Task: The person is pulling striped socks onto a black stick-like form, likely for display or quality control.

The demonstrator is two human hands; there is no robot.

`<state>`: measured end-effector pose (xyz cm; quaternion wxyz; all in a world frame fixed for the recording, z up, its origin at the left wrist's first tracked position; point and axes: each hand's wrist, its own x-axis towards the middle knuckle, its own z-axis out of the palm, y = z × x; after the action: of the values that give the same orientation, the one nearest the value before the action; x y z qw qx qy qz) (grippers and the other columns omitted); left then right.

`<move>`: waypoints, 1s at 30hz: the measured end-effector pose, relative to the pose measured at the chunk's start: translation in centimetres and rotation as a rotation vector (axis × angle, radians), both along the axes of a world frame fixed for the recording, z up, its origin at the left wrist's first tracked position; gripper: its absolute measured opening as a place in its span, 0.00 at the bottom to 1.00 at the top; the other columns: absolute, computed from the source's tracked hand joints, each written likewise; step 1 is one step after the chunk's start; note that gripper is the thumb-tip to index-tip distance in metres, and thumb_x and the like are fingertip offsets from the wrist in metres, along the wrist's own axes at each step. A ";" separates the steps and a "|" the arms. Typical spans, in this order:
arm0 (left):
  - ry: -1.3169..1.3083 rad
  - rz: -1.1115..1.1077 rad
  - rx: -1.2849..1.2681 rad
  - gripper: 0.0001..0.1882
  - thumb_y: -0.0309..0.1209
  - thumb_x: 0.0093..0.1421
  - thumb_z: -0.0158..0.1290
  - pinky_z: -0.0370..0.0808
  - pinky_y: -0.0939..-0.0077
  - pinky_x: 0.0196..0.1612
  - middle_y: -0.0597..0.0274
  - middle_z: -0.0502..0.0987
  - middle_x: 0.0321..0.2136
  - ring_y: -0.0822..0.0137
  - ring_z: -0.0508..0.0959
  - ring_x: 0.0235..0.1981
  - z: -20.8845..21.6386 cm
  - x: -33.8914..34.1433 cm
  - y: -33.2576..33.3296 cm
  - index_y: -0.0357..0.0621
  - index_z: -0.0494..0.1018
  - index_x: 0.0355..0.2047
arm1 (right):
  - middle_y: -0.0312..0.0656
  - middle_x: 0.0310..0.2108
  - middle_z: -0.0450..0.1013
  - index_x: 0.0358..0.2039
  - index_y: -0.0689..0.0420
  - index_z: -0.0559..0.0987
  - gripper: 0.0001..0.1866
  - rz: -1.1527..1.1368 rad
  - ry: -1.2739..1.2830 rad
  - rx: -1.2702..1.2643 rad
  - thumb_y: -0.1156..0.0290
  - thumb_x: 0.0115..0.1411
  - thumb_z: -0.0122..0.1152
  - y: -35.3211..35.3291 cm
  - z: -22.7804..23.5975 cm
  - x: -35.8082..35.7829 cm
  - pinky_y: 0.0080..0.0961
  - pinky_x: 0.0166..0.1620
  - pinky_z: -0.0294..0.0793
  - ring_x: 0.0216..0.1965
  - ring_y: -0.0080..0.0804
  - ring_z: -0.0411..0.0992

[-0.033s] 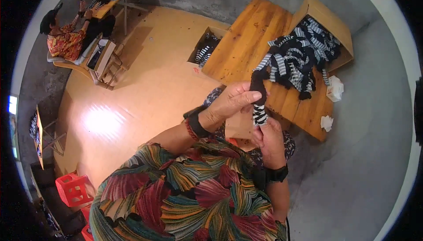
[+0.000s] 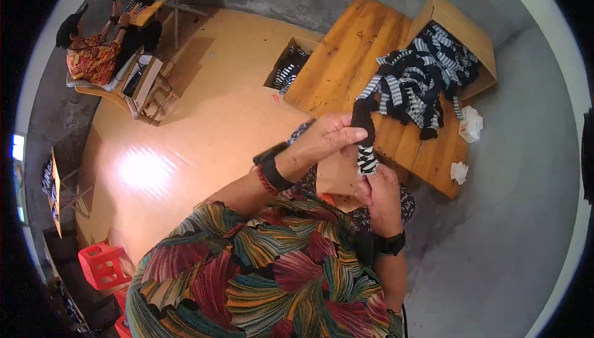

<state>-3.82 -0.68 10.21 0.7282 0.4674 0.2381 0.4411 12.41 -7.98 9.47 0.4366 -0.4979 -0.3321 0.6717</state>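
Note:
In front of me I hold a black knit sock (image 2: 362,129) with a black-and-white striped end (image 2: 367,160). My left hand (image 2: 331,138) pinches its black part between thumb and fingers. The striped end hangs down to my right hand (image 2: 379,189), whose fingers are closed on its lower edge. Part of the right fingers is hidden behind the thumb. Just beyond my hands, a heap of black and grey-striped socks (image 2: 411,84) spills over the wooden table (image 2: 337,53).
An open cardboard box (image 2: 486,59) lies on its side behind the heap. Crumpled white paper (image 2: 470,124) is at the table's right edge. Another cardboard box (image 2: 270,78) with striped socks stands left of the table. A person (image 2: 93,53) sits at a far-left table. Red stools (image 2: 102,267) stand lower left.
Both hands have shifted very slightly, and the striped end sits a touch further right. The grip on the sock looks the same.

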 end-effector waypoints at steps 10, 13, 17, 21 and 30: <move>0.235 0.115 0.347 0.14 0.24 0.57 0.45 0.63 0.87 0.36 0.72 0.67 0.30 0.80 0.65 0.32 0.8 -0.3 1.7 0.43 0.65 0.45 | 0.32 0.16 0.64 0.21 0.63 0.70 0.13 -0.012 -0.452 0.248 0.66 0.56 0.49 0.9 -1.6 1.4 0.19 0.25 0.61 0.21 0.18 0.60; 0.065 0.208 0.179 0.09 0.26 0.58 0.45 0.62 0.90 0.34 0.74 0.66 0.28 0.83 0.64 0.30 0.6 1.0 1.4 0.43 0.66 0.40 | 0.34 0.16 0.65 0.21 0.65 0.70 0.13 -0.058 -0.479 0.285 0.68 0.56 0.48 0.7 -1.8 1.4 0.20 0.25 0.62 0.21 0.19 0.61; -0.057 0.330 0.122 0.06 0.27 0.59 0.45 0.62 0.90 0.31 0.73 0.67 0.26 0.82 0.64 0.28 -1.0 1.4 1.9 0.43 0.66 0.36 | 0.38 0.14 0.63 0.21 0.65 0.69 0.12 -0.033 -0.709 0.439 0.70 0.55 0.47 0.0 -1.7 2.1 0.22 0.24 0.62 0.20 0.18 0.60; -0.159 0.335 0.018 0.05 0.30 0.59 0.44 0.64 0.87 0.26 0.69 0.68 0.22 0.79 0.67 0.22 -1.5 1.9 2.0 0.43 0.65 0.33 | 0.40 0.13 0.62 0.21 0.65 0.69 0.11 0.030 -0.753 0.356 0.70 0.55 0.47 0.0 -2.4 2.5 0.22 0.23 0.62 0.20 0.19 0.60; -0.219 0.436 0.064 0.09 0.36 0.61 0.42 0.63 0.86 0.22 0.67 0.68 0.19 0.78 0.67 0.19 -1.8 3.8 0.7 0.43 0.64 0.34 | 0.31 0.11 0.61 0.19 0.58 0.69 0.14 -0.042 -0.337 0.187 0.65 0.58 0.48 -0.4 -4.1 0.4 0.12 0.17 0.59 0.12 0.15 0.59</move>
<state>0.00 0.00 8.42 0.6219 0.3773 0.2389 0.6433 12.85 -8.39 5.41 0.4330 -0.5676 -0.4510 0.5357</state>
